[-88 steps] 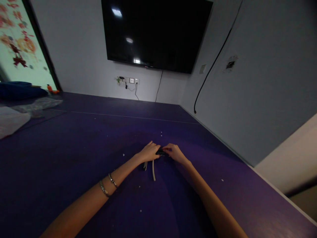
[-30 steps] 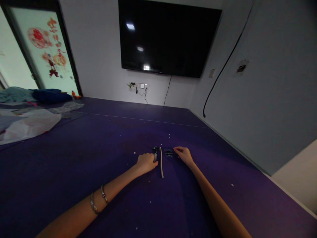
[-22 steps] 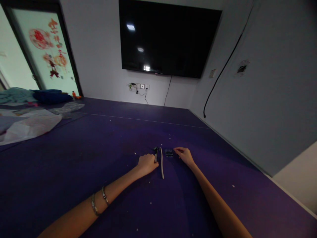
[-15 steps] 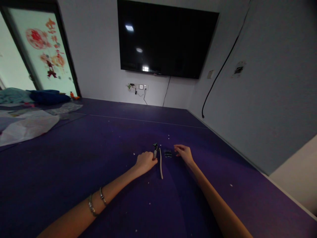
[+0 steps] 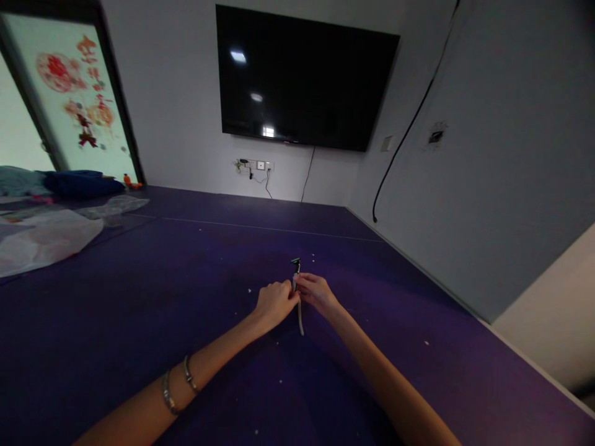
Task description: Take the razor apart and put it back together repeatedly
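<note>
A razor [image 5: 295, 272] stands nearly upright, its dark head pointing away from me. My left hand [image 5: 275, 305] is closed around its handle. From the other side my right hand [image 5: 318, 293] has its fingertips pinched on the same handle, just below the head. Under the two hands a thin pale strip [image 5: 300, 322], like a tube or cord, lies on the purple surface; its far end is hidden by my fingers. The small dark case that lay by the strip is out of sight behind my right hand.
The purple surface [image 5: 195, 297] carries scattered white bits. Clear plastic sheeting [image 5: 60, 238] and blue cloth [image 5: 83, 184] lie at the far left. A large television [image 5: 302, 80] hangs on the wall, and a black cable [image 5: 404, 139] dangles at the right.
My right hand has moved left from beside the dark case onto the razor, covering the case. My left hand keeps its hold; the razor has shifted slightly. The view has turned a little.
</note>
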The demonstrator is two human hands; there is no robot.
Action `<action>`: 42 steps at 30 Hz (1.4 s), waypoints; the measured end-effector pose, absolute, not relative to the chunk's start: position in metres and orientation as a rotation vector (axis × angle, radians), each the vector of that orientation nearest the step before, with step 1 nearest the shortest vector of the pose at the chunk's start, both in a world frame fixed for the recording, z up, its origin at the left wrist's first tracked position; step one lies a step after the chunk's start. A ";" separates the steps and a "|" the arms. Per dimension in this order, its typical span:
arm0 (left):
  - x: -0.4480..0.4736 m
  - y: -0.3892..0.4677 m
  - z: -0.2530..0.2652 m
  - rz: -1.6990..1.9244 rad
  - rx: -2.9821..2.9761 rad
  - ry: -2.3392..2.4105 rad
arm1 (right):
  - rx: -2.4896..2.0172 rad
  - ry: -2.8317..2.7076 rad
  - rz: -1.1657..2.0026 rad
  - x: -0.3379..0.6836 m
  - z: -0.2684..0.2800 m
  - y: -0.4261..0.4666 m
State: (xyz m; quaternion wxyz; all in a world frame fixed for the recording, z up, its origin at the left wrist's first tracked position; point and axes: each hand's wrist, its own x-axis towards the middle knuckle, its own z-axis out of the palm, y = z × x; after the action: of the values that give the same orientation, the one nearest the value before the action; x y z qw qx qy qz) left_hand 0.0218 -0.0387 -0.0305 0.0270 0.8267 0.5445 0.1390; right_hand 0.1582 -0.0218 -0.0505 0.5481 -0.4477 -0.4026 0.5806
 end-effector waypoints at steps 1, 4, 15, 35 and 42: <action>0.022 -0.039 -0.030 0.428 2.556 1.680 | -1.057 -0.964 1.362 0.158 -0.051 -0.022; 0.023 -0.043 -0.027 0.446 2.561 1.655 | -1.075 -0.977 1.315 0.162 -0.051 -0.021; 0.025 -0.044 -0.036 0.304 2.584 1.451 | -1.552 -1.205 0.975 0.286 -0.048 -0.034; 0.045 -0.031 -0.050 0.157 2.636 1.543 | -2.132 -1.481 0.396 0.379 -0.067 -0.040; 0.047 -0.031 -0.053 0.118 2.607 1.575 | -2.189 -1.551 0.281 0.375 -0.064 -0.040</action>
State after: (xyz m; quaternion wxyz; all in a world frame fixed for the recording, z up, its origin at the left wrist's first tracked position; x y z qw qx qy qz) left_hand 0.0471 -0.0306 -0.0529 0.0468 0.8543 0.5162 0.0386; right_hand 0.3754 -0.0400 -0.0640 0.2200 -0.7916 -0.5609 0.1017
